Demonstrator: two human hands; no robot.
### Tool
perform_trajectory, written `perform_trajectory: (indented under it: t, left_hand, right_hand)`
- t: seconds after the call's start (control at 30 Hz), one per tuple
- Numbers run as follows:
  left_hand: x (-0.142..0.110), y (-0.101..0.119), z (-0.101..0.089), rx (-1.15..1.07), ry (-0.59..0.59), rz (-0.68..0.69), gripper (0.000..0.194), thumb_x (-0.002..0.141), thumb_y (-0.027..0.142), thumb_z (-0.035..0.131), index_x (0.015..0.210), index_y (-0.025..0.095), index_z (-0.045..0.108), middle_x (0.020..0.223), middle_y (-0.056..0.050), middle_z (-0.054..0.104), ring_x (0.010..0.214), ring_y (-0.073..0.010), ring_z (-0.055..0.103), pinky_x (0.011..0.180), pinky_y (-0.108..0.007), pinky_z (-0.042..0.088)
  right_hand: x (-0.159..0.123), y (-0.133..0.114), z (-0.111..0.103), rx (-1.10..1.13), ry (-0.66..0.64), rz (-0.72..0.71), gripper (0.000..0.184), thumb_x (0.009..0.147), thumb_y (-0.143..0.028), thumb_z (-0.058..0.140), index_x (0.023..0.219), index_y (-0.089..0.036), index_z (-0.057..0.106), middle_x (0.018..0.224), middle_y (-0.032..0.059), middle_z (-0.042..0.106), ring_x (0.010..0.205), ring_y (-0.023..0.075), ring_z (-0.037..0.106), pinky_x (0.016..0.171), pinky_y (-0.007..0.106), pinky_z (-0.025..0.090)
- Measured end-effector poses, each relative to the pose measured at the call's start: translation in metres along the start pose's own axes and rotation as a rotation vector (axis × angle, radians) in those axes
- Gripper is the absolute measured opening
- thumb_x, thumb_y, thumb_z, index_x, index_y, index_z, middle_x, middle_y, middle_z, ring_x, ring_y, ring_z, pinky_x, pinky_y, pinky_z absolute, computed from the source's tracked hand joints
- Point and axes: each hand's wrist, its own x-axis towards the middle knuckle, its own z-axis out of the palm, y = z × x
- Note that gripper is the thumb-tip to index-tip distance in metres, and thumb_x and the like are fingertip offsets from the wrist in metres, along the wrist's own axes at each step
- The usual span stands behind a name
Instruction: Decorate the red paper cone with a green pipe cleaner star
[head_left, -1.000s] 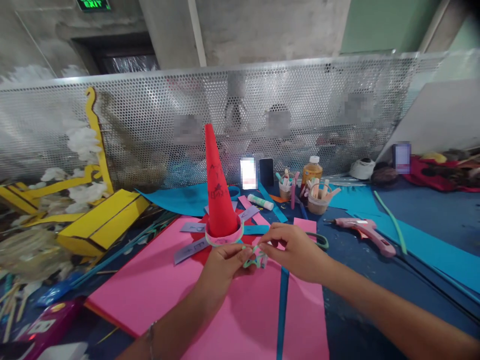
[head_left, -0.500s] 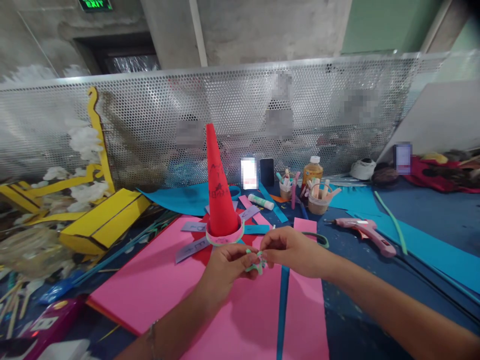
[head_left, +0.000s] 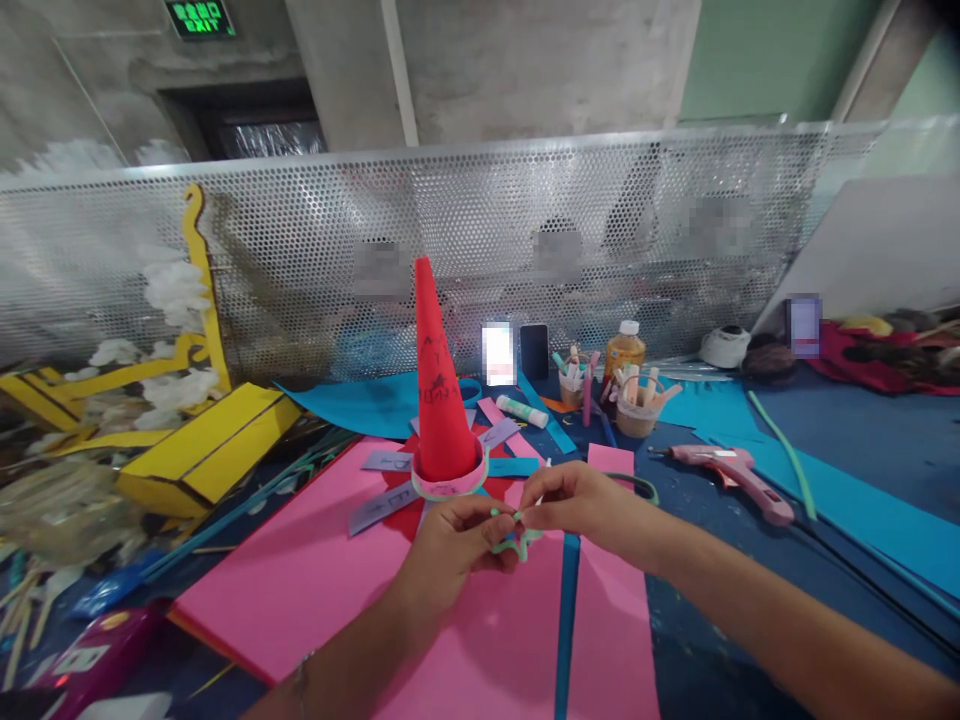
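Over the pink sheet [head_left: 330, 590], my left hand [head_left: 454, 545] pinches a small pale-green star-shaped outline [head_left: 523, 546], bent from what looks like a thin strip. My right hand [head_left: 574, 497] closes its thumb and fingertips on the star's upper edge from the other side. Just beyond the hands stands a tall red paper cone [head_left: 442, 400] with dark handwriting, its base inside a pink ring [head_left: 450, 487]. Purple paper strips [head_left: 382, 507] with writing and a blue strip [head_left: 514, 467] spread out around the ring. A longer blue strip [head_left: 568, 620] lies below my right hand.
On the right lies a pink glue gun [head_left: 739, 475] with its black cord. Behind are a glue stick [head_left: 523, 411], cups of markers [head_left: 637, 405], a bottle [head_left: 625, 350] and two phones [head_left: 534, 352]. A yellow box [head_left: 210, 440] sits left, before a perforated metal screen [head_left: 300, 270].
The star outline now shows more openly between my fingers, turned slightly with its points spread below. Both hands keep their pinch in nearly the same place. The camera view has tilted up slightly.
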Motion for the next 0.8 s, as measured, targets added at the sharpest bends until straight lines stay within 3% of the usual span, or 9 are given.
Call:
perform_trajectory:
  t: [0.13, 0.4, 0.57, 0.8]
  left_hand:
    - [0.0007, -0.0028, -0.0017, -0.052, 0.027, -0.002, 0.042, 0.058, 0.046, 0.097, 0.073, 0.013, 0.076, 0.068, -0.004, 0.072, 0.054, -0.0147, 0.065, 0.055, -0.029, 0.055]
    - [0.0021, -0.0057, -0.0033, -0.115, 0.042, -0.003, 0.041, 0.055, 0.040, 0.099, 0.077, 0.014, 0.074, 0.068, -0.002, 0.072, 0.051, -0.0145, 0.066, 0.053, -0.028, 0.055]
    - [0.0026, -0.0022, -0.0020, -0.097, 0.109, 0.016, 0.049, 0.051, 0.044, 0.100, 0.081, 0.016, 0.074, 0.069, -0.001, 0.073, 0.050, -0.0132, 0.064, 0.051, -0.026, 0.053]
    - [0.0012, -0.0038, -0.0031, -0.060, 0.112, 0.055, 0.044, 0.058, 0.043, 0.098, 0.083, 0.016, 0.073, 0.073, -0.001, 0.073, 0.050, -0.0126, 0.064, 0.051, -0.026, 0.051]
  right_hand:
    - [0.0016, 0.0030, -0.0006, 0.068, -0.010, 0.072, 0.018, 0.074, -0.037, 0.082, 0.077, -0.020, 0.079, 0.066, -0.0020, 0.061, 0.058, 0.0104, 0.044, 0.053, 0.024, 0.034]
    - [0.0026, 0.0059, 0.0051, 0.139, -0.002, 0.076, 0.030, 0.076, -0.047, 0.084, 0.083, -0.019, 0.077, 0.072, -0.0005, 0.066, 0.061, 0.0107, 0.053, 0.055, 0.023, 0.043]
    - [0.0019, 0.0045, 0.0036, 0.112, -0.009, 0.042, 0.024, 0.079, -0.043, 0.082, 0.088, -0.020, 0.079, 0.071, -0.0012, 0.065, 0.062, 0.0109, 0.054, 0.058, 0.024, 0.044]
    - [0.0042, 0.0099, 0.0050, 0.062, -0.029, -0.005, 0.020, 0.081, -0.034, 0.078, 0.092, -0.018, 0.078, 0.074, 0.0003, 0.069, 0.061, 0.0102, 0.055, 0.058, 0.024, 0.046]
